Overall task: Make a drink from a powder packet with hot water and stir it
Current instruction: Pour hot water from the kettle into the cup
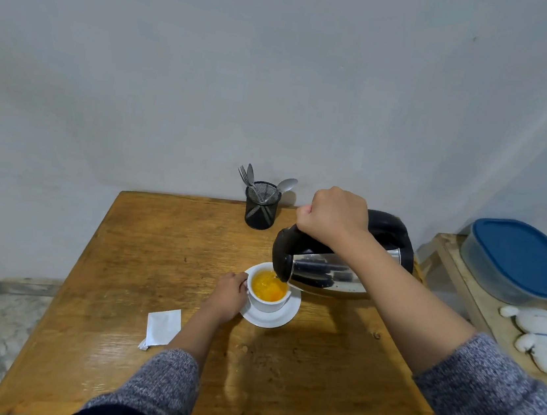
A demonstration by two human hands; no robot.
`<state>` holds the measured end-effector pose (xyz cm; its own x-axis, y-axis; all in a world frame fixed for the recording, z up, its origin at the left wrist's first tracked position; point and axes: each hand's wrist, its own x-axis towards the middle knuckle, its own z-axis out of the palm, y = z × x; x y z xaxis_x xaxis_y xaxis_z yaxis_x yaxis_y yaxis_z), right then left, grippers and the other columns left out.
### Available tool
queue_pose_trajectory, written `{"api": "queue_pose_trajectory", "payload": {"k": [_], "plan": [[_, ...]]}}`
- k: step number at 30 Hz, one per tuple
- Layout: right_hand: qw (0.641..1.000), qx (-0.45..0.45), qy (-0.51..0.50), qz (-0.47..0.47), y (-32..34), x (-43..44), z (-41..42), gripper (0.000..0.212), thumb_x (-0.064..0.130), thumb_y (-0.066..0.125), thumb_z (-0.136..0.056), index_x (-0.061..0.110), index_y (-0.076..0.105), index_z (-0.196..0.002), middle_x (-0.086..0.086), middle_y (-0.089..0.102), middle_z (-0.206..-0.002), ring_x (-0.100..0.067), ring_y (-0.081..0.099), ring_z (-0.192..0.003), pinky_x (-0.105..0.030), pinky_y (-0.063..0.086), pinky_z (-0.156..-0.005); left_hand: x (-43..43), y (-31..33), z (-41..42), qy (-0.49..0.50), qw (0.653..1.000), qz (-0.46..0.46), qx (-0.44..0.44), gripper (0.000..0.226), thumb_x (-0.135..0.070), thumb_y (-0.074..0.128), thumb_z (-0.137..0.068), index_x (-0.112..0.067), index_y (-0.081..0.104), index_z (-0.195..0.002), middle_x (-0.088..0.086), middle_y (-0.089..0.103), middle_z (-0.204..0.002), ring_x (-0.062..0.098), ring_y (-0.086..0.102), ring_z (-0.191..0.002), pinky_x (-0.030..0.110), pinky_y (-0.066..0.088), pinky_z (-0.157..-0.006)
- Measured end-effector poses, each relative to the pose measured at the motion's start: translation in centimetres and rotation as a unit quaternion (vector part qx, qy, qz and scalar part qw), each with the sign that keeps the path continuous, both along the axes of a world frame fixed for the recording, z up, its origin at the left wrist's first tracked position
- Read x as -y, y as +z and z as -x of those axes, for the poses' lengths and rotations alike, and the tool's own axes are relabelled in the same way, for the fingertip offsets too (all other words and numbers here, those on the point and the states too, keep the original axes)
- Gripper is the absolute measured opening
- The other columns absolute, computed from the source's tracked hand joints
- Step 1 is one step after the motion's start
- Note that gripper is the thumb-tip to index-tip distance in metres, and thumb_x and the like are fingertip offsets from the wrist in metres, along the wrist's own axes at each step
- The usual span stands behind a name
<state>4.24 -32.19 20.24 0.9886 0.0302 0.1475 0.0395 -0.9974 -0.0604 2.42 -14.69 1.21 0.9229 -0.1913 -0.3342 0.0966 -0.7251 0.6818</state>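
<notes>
A white cup [267,305] stands on a white saucer [277,319] in the middle of the wooden table [163,249]. Orange liquid fills the cup. My left hand [227,296] grips the cup at its left side. My right hand [333,216] is closed on the black handle of a steel kettle [329,276], which is tipped far over to the left with its spout above the cup, and water runs into the drink. A white powder packet [162,328], torn at one corner, lies flat on the table left of my left forearm.
A black mesh holder [261,209] with a fork and spoons stands at the table's back edge by the wall. To the right, a lower wooden shelf [462,282] carries a blue-lidded container [520,261] and white soft toys [542,338].
</notes>
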Motion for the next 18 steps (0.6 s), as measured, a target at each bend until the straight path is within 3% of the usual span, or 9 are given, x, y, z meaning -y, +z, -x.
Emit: {"api": "queue_pose_trajectory", "payload": {"k": [3,12,18], "plan": [[1.000,0.004,0.000,0.000,0.1,0.0,0.0,0.036,0.025,0.044,-0.083,0.016,0.031,-0.051,0.001,0.034,-0.055,-0.023,0.044,-0.061,-0.023,0.022,-0.047,0.1,0.0,-0.1,0.002,1.000,0.000,-0.003,0.035,-0.018,0.035,-0.096,-0.011,0.049,-0.128,0.018,0.051,-0.123,0.032,0.045,-0.116,0.044,0.039,-0.102],[1.000,-0.004,-0.014,-0.012,0.2,0.5,0.0,0.036,0.025,0.044,-0.083,0.015,0.033,-0.051,0.000,0.036,-0.055,-0.017,0.036,-0.051,-0.024,0.022,-0.047,0.2,0.3,0.0,0.009,1.000,0.002,-0.006,0.034,-0.020,0.035,-0.097,-0.012,0.049,-0.127,0.018,0.050,-0.125,0.032,0.046,-0.115,0.043,0.039,-0.103],[0.989,-0.002,-0.093,-0.115,-0.3,4.0,0.2,0.037,0.027,0.047,-0.082,0.012,0.038,-0.049,0.000,0.038,-0.049,-0.018,0.036,-0.046,-0.024,0.026,-0.047,0.1,0.3,0.2,0.017,1.000,0.005,-0.004,0.033,-0.021,0.036,-0.096,-0.012,0.050,-0.125,0.017,0.051,-0.127,0.030,0.047,-0.114,0.043,0.041,-0.102]]}}
